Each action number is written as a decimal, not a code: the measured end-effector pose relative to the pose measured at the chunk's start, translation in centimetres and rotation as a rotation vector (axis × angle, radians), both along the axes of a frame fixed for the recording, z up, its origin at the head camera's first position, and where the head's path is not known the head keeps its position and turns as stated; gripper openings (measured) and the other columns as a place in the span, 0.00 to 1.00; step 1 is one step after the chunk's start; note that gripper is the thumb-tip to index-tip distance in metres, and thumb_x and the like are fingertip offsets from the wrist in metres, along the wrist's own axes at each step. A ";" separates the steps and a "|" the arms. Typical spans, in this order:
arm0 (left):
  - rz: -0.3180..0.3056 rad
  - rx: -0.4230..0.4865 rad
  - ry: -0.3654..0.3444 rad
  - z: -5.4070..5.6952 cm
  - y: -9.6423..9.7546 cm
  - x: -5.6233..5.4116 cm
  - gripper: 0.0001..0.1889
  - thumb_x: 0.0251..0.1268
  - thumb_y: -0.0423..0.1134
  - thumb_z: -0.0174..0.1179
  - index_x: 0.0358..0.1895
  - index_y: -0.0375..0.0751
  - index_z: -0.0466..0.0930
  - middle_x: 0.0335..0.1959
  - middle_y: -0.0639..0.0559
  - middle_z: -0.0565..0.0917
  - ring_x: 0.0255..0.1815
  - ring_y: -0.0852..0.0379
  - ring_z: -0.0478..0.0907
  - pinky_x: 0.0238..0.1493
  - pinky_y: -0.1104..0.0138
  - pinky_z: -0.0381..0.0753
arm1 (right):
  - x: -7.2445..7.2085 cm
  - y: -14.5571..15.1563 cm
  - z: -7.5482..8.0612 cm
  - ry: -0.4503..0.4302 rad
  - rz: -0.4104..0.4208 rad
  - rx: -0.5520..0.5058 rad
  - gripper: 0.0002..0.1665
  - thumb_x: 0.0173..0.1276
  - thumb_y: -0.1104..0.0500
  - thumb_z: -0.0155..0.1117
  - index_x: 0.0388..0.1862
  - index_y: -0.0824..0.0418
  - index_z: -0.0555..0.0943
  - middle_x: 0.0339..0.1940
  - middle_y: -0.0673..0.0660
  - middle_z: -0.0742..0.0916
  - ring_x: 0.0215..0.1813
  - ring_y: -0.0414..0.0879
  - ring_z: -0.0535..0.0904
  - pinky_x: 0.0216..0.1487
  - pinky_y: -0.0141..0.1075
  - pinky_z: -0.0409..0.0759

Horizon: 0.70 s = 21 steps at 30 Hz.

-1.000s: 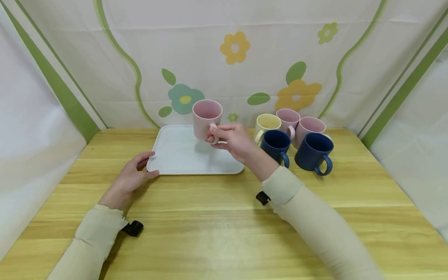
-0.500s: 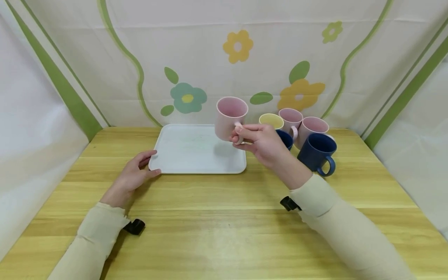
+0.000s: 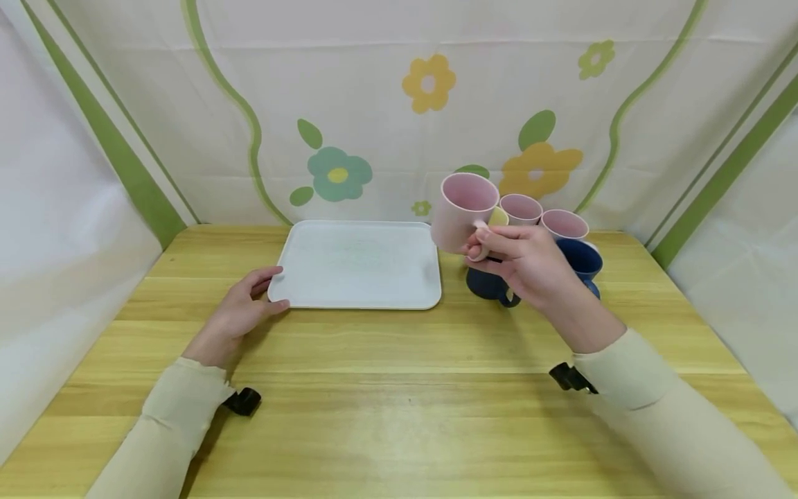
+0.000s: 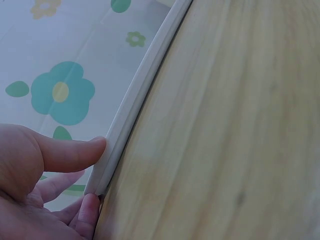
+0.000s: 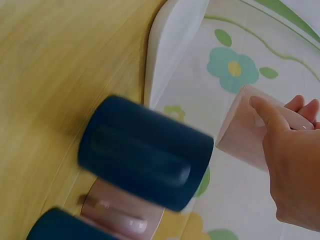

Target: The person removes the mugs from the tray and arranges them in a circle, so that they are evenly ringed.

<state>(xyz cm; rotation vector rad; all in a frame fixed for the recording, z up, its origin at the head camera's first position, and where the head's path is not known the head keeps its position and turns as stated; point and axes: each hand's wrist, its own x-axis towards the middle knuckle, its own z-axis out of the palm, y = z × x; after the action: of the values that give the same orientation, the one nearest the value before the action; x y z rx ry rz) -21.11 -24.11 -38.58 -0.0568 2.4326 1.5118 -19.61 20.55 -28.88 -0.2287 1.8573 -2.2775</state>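
In the head view, my right hand [image 3: 536,267] pinches the handle of a pink mug [image 3: 456,218]. The mug is raised and slightly tilted, in front of a yellow mug [image 3: 501,217] that it mostly hides. My left hand [image 3: 240,310] holds the near left corner of a white rectangular tray [image 3: 358,267]. In the left wrist view, the thumb lies along the tray's rim [image 4: 131,107], and a fingertip is at the corner. A blue mug [image 5: 145,152] stands close to the camera in the right wrist view, with the held pink mug beyond it.
Two more pink mugs [image 3: 520,208] stand at the back right. A blue mug [image 3: 489,285] is below the held one, and another blue mug [image 3: 580,256] is partly behind my right hand. A flowered curtain [image 3: 374,83] rises behind the wooden table [image 3: 374,402].
My right hand has carried the pink mug rightward from above the tray to the mug cluster. My left hand stays at the tray's corner.
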 end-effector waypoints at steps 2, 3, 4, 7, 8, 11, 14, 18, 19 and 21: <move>0.002 0.006 -0.002 0.0 0.1 0.0 0.43 0.75 0.34 0.65 0.87 0.43 0.52 0.87 0.34 0.54 0.86 0.35 0.52 0.83 0.42 0.57 | 0.3 0.8 0.1 0.013 0.002 -0.022 0.12 0.80 0.61 0.64 0.41 0.68 0.90 0.36 0.55 0.91 0.46 0.49 0.91 0.60 0.43 0.88; 0.003 0.010 -0.001 0.0 0.1 0.0 0.43 0.75 0.34 0.65 0.87 0.43 0.52 0.87 0.34 0.54 0.86 0.35 0.53 0.83 0.42 0.57 | 0.5 1.1 0.1 0.023 0.004 -0.032 0.12 0.80 0.62 0.64 0.42 0.68 0.90 0.36 0.55 0.91 0.46 0.49 0.91 0.60 0.43 0.88; 0.000 0.011 0.000 0.1 0.1 0.0 0.43 0.75 0.34 0.65 0.87 0.43 0.52 0.87 0.34 0.54 0.86 0.35 0.52 0.83 0.42 0.56 | 0.6 1.5 0.1 0.030 0.008 -0.046 0.12 0.80 0.62 0.63 0.42 0.68 0.90 0.36 0.55 0.91 0.46 0.49 0.91 0.59 0.43 0.88; -0.008 0.022 -0.003 0.0 0.2 0.0 0.43 0.75 0.35 0.65 0.87 0.43 0.52 0.87 0.35 0.54 0.86 0.36 0.52 0.82 0.43 0.56 | 1.0 2.6 0.1 0.060 0.021 -0.083 0.12 0.81 0.65 0.61 0.43 0.70 0.90 0.36 0.56 0.92 0.45 0.49 0.91 0.58 0.43 0.89; -0.013 0.023 -0.002 -0.1 0.1 0.0 0.43 0.76 0.35 0.65 0.87 0.43 0.51 0.87 0.34 0.53 0.86 0.36 0.52 0.82 0.43 0.56 | 1.1 3.0 0.1 0.068 0.025 -0.098 0.13 0.81 0.66 0.60 0.44 0.71 0.90 0.36 0.57 0.92 0.45 0.49 0.92 0.57 0.43 0.89; -0.015 0.022 -0.002 -0.2 0.2 -0.1 0.42 0.76 0.35 0.65 0.87 0.44 0.52 0.87 0.35 0.54 0.87 0.36 0.51 0.82 0.43 0.56 | 1.4 4.0 -0.1 0.085 0.036 -0.126 0.14 0.82 0.68 0.57 0.44 0.72 0.89 0.37 0.58 0.92 0.45 0.49 0.92 0.57 0.43 0.89; -0.014 0.017 0.004 -0.3 0.2 -0.1 0.43 0.76 0.35 0.64 0.87 0.43 0.51 0.87 0.34 0.53 0.87 0.35 0.51 0.82 0.42 0.56 | 1.9 5.1 -0.3 0.096 0.042 -0.149 0.15 0.82 0.70 0.54 0.45 0.72 0.89 0.38 0.59 0.92 0.46 0.50 0.92 0.56 0.43 0.89; -0.014 0.010 0.021 -0.3 0.4 -0.3 0.43 0.75 0.34 0.65 0.87 0.42 0.51 0.87 0.32 0.54 0.86 0.34 0.52 0.82 0.42 0.58 | 2.7 6.6 -0.5 0.110 0.057 -0.176 0.17 0.83 0.71 0.51 0.47 0.73 0.89 0.39 0.60 0.92 0.47 0.50 0.92 0.57 0.44 0.89; -0.013 0.009 0.024 -0.3 0.5 -0.4 0.43 0.75 0.33 0.65 0.87 0.42 0.52 0.86 0.32 0.54 0.86 0.34 0.53 0.81 0.42 0.59 | 2.9 7.0 -0.6 0.115 0.061 -0.182 0.17 0.83 0.71 0.50 0.47 0.73 0.89 0.39 0.61 0.92 0.48 0.51 0.92 0.57 0.44 0.89; -0.011 0.005 0.026 -0.3 0.5 -0.4 0.43 0.75 0.33 0.65 0.87 0.42 0.52 0.86 0.32 0.55 0.86 0.34 0.54 0.81 0.43 0.60 | 3.3 7.8 -0.7 0.127 0.072 -0.191 0.19 0.84 0.72 0.48 0.47 0.74 0.89 0.39 0.61 0.92 0.48 0.51 0.92 0.58 0.43 0.89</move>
<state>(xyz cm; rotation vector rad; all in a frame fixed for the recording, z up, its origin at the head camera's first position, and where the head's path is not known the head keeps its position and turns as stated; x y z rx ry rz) -21.55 -23.59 -38.93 -0.0231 2.4451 1.5232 -16.33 28.30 -29.62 -0.4705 1.6563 -2.4422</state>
